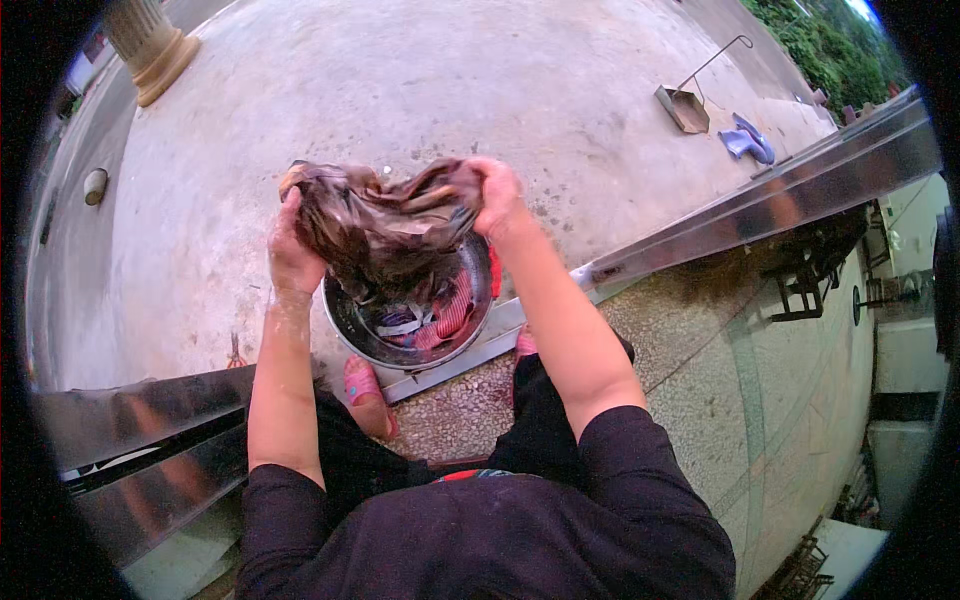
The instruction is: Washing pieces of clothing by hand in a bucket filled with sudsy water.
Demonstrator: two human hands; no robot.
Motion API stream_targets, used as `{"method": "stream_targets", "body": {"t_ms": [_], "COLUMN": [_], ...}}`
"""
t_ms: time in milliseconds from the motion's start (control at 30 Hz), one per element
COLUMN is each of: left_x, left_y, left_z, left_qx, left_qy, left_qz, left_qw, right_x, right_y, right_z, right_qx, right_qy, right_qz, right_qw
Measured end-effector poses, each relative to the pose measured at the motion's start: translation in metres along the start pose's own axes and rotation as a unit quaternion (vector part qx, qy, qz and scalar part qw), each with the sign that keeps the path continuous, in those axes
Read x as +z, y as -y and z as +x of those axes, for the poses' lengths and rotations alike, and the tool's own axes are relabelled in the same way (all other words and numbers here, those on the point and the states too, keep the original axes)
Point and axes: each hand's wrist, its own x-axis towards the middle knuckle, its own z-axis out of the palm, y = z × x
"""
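A dark, wet-looking piece of cloth (385, 225) is stretched between my two hands above a round metal basin (345, 335). My left hand (293, 245) is closed on its left end, and my right hand (493, 195) grips its right end. The cloth's lower part hangs over the basin and hides the far rim. Inside the basin lie a pink striped cloth (452, 318) and some white and dark fabric (400, 322). Whether the dark cloth is a garment, I cannot tell.
The basin stands by a metal door sill (420, 382), my pink-sandalled feet (370, 395) beside it. Something red (495, 272) shows at its right. Farther off are a long-handled dustpan (684, 108), blue-purple footwear (747, 140), a column (150, 50) and a small pot (96, 186).
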Motion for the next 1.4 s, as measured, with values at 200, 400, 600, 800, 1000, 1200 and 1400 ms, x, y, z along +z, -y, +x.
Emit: {"method": "stream_targets", "body": {"t_ms": [200, 400, 600, 800, 1000, 1200, 1400], "left_x": [0.000, 0.000, -0.011, -0.002, -0.003, 0.002, 0.004], "left_y": [0.021, 0.019, 0.043, 0.075, 0.070, 0.078, 0.074], "left_z": [0.000, 0.001, -0.004, -0.010, 0.006, 0.000, 0.000], "left_qx": [-0.035, -0.066, 0.169, 0.113, 0.154, 0.103, 0.240], "left_qy": [0.006, 0.028, -0.043, 0.031, -0.034, 0.027, -0.027], "left_qz": [0.113, 0.416, 0.776, 0.731, 0.684, 0.505, 0.667], "left_qw": [0.993, 0.906, 0.607, 0.672, 0.712, 0.857, 0.704], "right_x": [0.025, 0.027, 0.030, 0.055, 0.054, 0.052, 0.053], "right_y": [-0.029, -0.027, -0.031, -0.035, -0.007, 0.016, 0.009], "right_z": [-0.012, -0.011, -0.008, -0.032, -0.046, -0.062, -0.062], "right_qx": [-0.084, -0.016, -0.143, -0.091, -0.021, -0.046, -0.056], "right_qy": [0.136, 0.127, 0.046, 0.073, 0.246, 0.206, 0.222], "right_qz": [-0.333, -0.196, -0.082, 0.009, -0.069, -0.374, -0.455], "right_qw": [0.929, 0.972, 0.985, 0.993, 0.967, 0.903, 0.861]}}
